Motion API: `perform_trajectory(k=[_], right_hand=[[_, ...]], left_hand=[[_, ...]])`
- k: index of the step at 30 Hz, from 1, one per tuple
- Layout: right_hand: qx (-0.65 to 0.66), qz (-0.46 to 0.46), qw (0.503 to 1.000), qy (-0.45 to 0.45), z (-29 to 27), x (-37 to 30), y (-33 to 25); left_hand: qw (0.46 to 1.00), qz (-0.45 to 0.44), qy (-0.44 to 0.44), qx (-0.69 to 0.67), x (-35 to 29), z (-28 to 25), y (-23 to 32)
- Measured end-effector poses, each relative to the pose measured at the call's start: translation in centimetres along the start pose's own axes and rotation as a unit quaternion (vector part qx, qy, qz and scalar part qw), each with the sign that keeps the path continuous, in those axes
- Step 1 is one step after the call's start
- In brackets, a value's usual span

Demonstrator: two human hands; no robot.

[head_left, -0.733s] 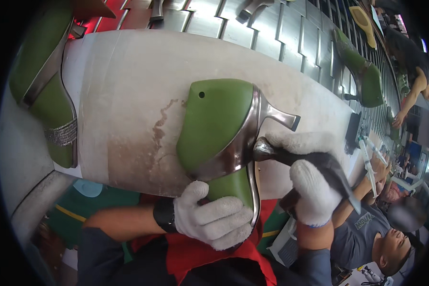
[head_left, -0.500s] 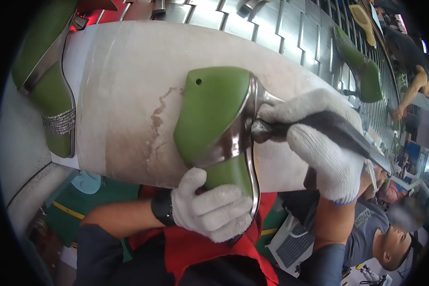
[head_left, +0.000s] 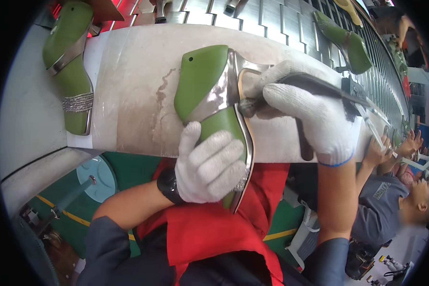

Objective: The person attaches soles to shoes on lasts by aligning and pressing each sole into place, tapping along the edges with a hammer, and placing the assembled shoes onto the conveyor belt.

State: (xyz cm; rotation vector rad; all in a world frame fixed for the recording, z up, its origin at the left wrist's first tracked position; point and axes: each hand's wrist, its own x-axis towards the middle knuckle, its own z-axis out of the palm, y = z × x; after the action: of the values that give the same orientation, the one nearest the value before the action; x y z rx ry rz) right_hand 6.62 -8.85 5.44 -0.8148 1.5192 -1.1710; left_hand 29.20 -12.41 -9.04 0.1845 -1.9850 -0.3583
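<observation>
A high-heeled sandal (head_left: 219,97) with shiny metallic straps sits on a green shoe last (head_left: 201,78), lying on its side on the pale work board. My left hand (head_left: 209,164), in a white knit glove, grips the front part near its silvery toe strap, thumb and fingers over the last. My right hand (head_left: 314,105), gloved too, is closed around a dark metal tool (head_left: 314,81) with a rounded knob. That knob lies against the sole side, near the arch below the heel. The palm hides part of the tool, and its exact kind is unclear.
Another sandal on a green last (head_left: 74,62) stands at the left. A slatted metal conveyor (head_left: 271,21) runs behind the board (head_left: 138,47), carrying one more green last (head_left: 345,43). Below left is a round light-blue stool (head_left: 97,178). A co-worker (head_left: 383,207) sits at the right.
The sandal has shifted up and slightly left in view, along with the board and both hands. The tool's knob still rests at the sole. My left fingers have moved slightly on the last.
</observation>
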Motion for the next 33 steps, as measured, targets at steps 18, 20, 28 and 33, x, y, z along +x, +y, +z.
perform_trajectory(k=[18,20,28,33], right_hand=[[-0.063,-0.178,0.977,0.103,5.6,-11.2,3.2],[-0.006,-0.189,0.975,0.116,4.7,-9.3,4.2],[-0.284,-0.226,0.898,0.248,1.9,-9.2,5.5],[0.341,-0.062,0.925,0.158,4.8,-8.8,7.9]], left_hand=[[1.0,0.029,0.012,-0.001,0.2,-0.2,-1.1],[0.999,0.026,-0.007,-0.027,0.8,-0.8,-0.9],[0.894,-0.406,0.089,-0.167,-0.1,-7.7,-2.3],[0.582,-0.417,0.134,-0.684,3.7,-10.7,-8.6]])
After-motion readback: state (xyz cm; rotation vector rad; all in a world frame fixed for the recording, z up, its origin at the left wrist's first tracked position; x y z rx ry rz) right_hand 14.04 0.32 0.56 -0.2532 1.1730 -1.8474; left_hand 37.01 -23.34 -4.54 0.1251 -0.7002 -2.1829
